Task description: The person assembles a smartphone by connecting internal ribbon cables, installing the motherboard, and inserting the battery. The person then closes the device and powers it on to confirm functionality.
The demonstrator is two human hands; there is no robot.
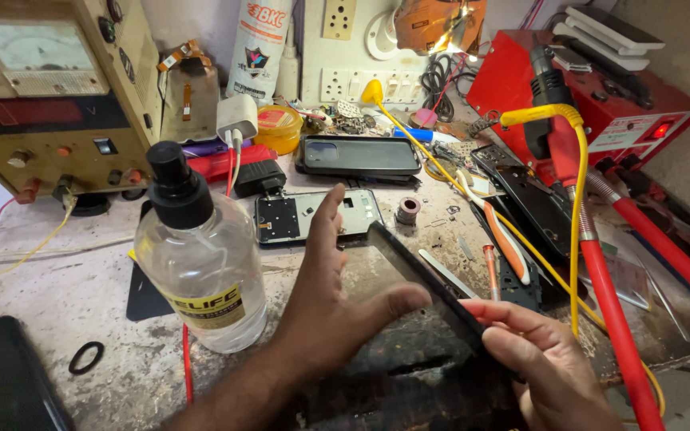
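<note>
A thin black phone screen panel [421, 275] is held on edge, tilted, above the workbench [57, 279]. My left hand [325, 307] steadies it with the thumb pressed near the middle of its lower side and the fingers stretched out behind it. My right hand [549, 363] pinches its near end from below right. An opened phone body [313, 215] with bare internals lies flat just beyond my left fingertips. A clear spray bottle [201, 255] with a black nozzle stands to the left of my left hand.
A beige power supply [49, 96] stands at the back left, a red station [600, 96] at the back right. A black phone case [358, 154], a solder reel [407, 210], an orange-handled tool [505, 239], red and yellow cables [608, 295] and a dark phone [1, 383] lie around.
</note>
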